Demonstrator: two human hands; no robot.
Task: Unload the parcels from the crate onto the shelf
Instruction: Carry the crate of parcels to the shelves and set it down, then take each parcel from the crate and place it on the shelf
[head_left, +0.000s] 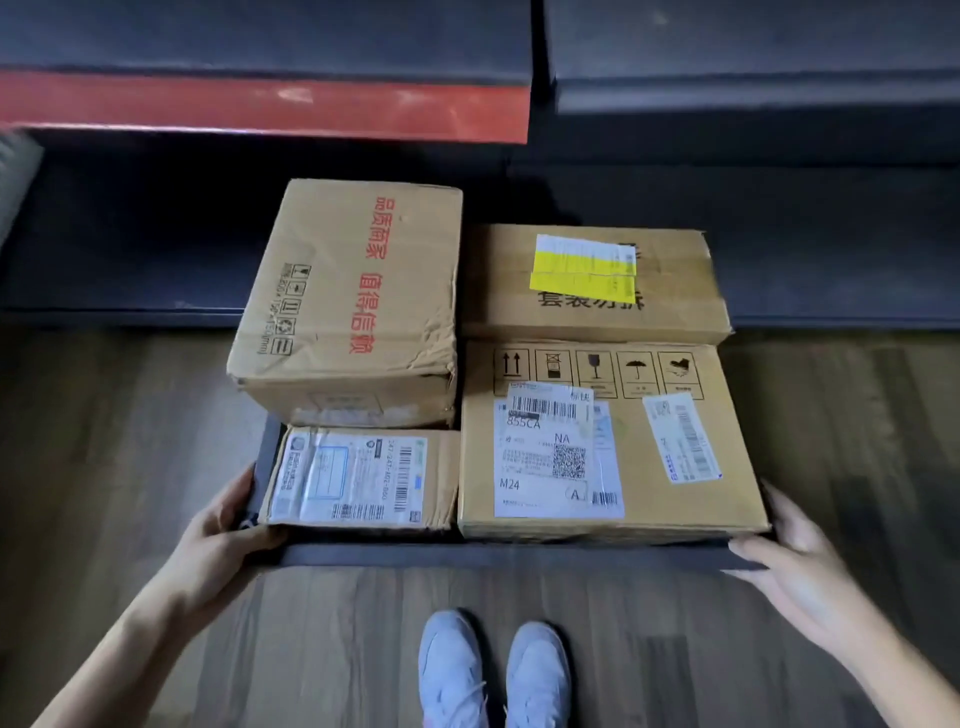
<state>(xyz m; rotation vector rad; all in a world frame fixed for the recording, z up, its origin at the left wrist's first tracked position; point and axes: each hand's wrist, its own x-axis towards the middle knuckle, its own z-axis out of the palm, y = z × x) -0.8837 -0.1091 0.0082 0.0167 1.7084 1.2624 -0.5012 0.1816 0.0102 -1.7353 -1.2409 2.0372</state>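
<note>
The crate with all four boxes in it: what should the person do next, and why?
Probably carry the crate forward and set it down by the shelf. The left hand and right hand both grip its near corners, so neither is free, and all four parcels sit inside, none yet unloaded.

Four parcels fill the crate (498, 555). At the near left lies a small box (358, 478), and behind it a taller box (348, 301) rises above the rest. At the near right sits a wide flat box (613, 447), touching the small box's right side, and behind that another flat box (597, 283), just right of the tall one. The left hand (223, 535) holds the crate's near left corner, the right hand (795, 561) its near right corner. The shelf (779, 249) runs behind the crate. Two shoes (493, 670) stand on the floor (104, 441) below the crate's near edge.
</note>
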